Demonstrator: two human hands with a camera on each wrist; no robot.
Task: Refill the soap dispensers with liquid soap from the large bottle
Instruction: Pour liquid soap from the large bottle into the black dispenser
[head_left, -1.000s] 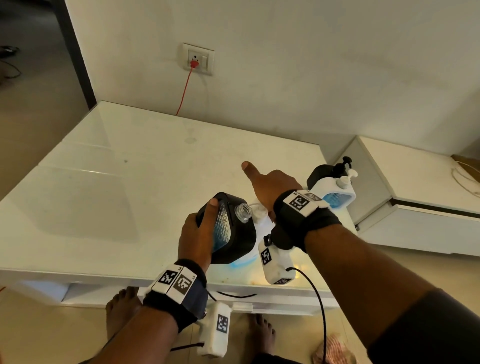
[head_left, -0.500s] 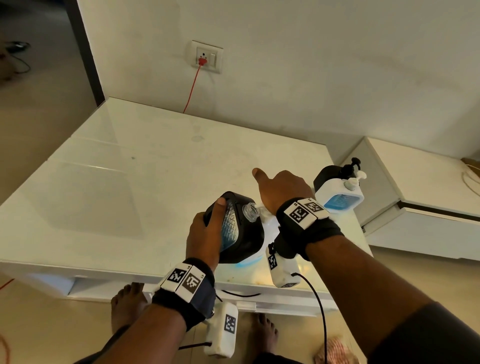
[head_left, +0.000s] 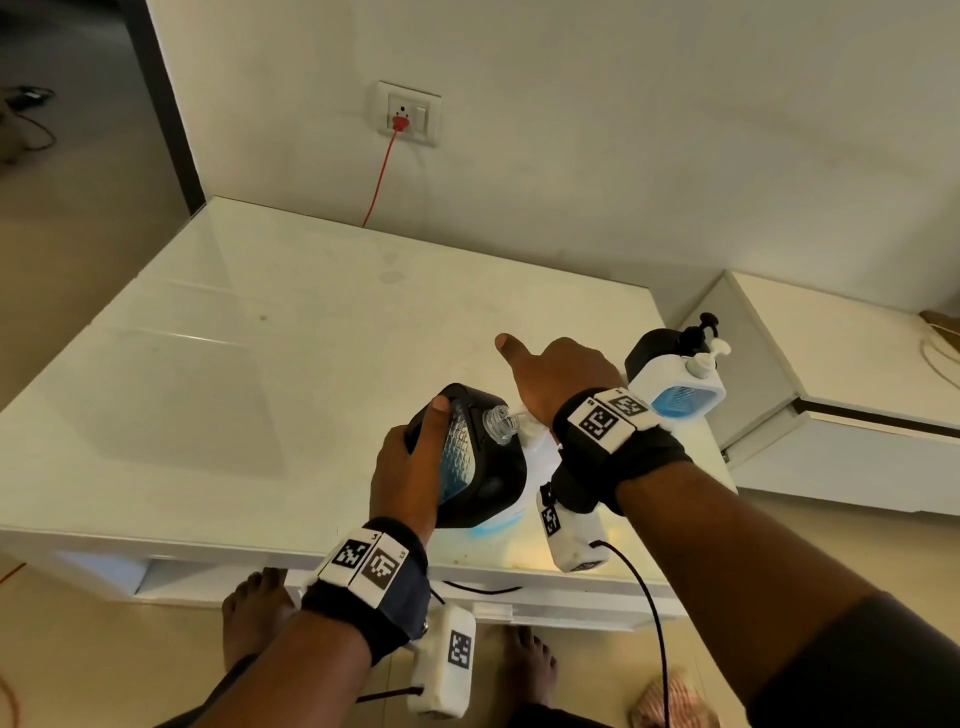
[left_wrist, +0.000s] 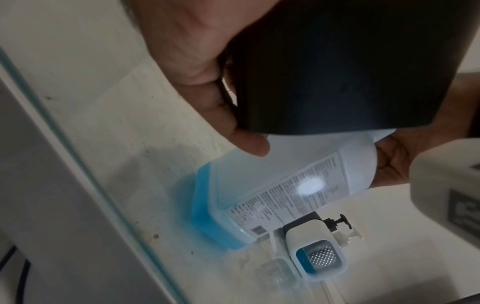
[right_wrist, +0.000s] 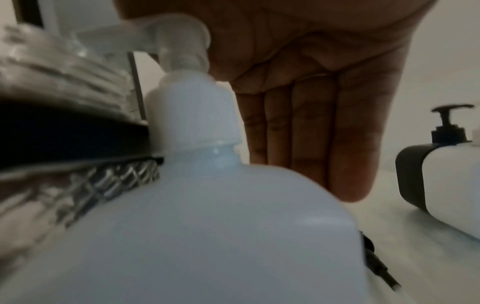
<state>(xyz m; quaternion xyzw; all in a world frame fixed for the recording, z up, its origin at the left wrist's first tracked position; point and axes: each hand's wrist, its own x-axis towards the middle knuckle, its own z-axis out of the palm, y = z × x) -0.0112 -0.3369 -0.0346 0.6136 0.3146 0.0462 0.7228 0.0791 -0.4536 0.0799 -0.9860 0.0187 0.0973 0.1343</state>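
**Head view.** Left hand (head_left: 410, 467): wrapped round a black dispenser (head_left: 478, 467), thumb up its faceted clear panel; held tilted, lifted off the table (head_left: 234, 364). Open clear neck (head_left: 501, 423) points toward the pump of the large bottle (head_left: 535, 457), which is mostly hidden under the right hand (head_left: 561, 379). That hand lies over the pump, thumb stretched out. White dispenser (head_left: 680, 392) and a second black one (head_left: 652, 351) stand together near the table's right edge, pumps on.

**Left wrist view.** Left-hand fingers (left_wrist: 233, 121) curl round the black dispenser (left_wrist: 350, 67). Large bottle (left_wrist: 259, 197) stands on the table below it: translucent, labelled, only a low band of blue soap at the base. Judged light and easy to tip; right-hand fingers reach its far side. White dispenser (left_wrist: 315, 255) is beyond.

**Right wrist view.** Right hand (right_wrist: 311, 82): fingers straight and together, hanging down behind the white pump (right_wrist: 176, 45); palm is on or just over the pump head, contact not clear. Bottle shoulder (right_wrist: 207, 226) is smooth, probably slick if soapy.

**Handling.** Dispenser: rigid shell; grip across the flat sides, away from the neck. Bottle: steady by the body, press the pump head squarely.
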